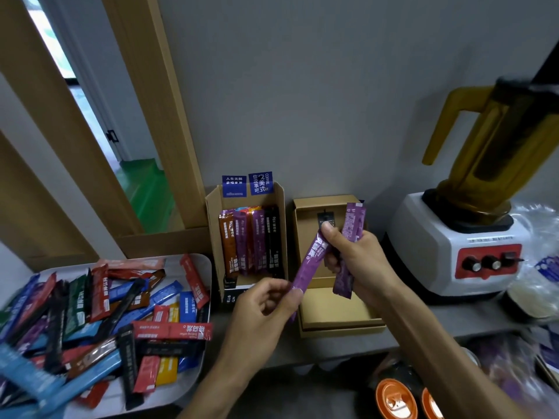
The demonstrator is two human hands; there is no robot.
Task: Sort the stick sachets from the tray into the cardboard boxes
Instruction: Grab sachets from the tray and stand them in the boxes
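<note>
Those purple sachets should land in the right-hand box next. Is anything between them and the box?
Nothing visible. The purple sachets, gripped by the left hand and right hand, are held over the open right-hand box; its floor shows bare apart from a small dark item at the far end.

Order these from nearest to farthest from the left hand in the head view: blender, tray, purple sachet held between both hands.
1. Purple sachet: its lower end is pinched in the left hand itself.
2. Tray: just to that hand's left.
3. Blender: far right, beyond the right hand.
</note>
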